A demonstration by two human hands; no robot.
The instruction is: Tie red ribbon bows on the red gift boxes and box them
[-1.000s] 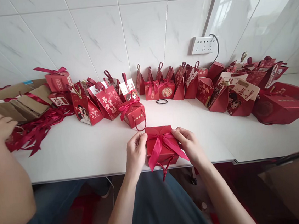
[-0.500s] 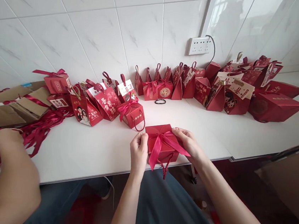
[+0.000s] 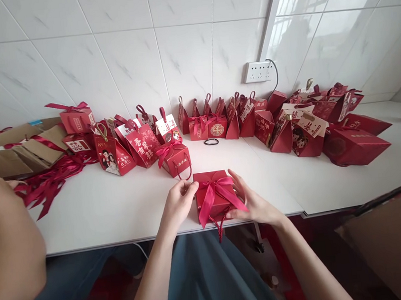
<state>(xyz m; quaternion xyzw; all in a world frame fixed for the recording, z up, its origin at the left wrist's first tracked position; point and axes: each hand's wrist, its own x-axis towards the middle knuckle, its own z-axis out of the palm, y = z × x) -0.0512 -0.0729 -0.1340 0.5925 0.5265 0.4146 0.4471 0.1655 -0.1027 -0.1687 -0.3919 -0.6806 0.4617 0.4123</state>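
Observation:
A small red gift box [image 3: 214,206] stands at the near edge of the white table [image 3: 121,211], with a red ribbon bow [image 3: 216,189] tied on top and a cord handle hanging off the edge. My left hand [image 3: 177,204] pinches the bow's left loop. My right hand [image 3: 252,201] rests against the box's right side, fingers spread beside the bow.
Several finished red gift boxes [image 3: 219,122] line the tiled wall, one more [image 3: 175,157] just behind mine. Loose red ribbons [image 3: 51,177] and flat cardboard [image 3: 10,151] lie at left, where another person's arm [image 3: 8,246] works. A cardboard box [image 3: 396,239] sits low right.
My right hand let go of the bow's right loop and opened against the box's side. The other person's arm at left pulled back toward the table's edge.

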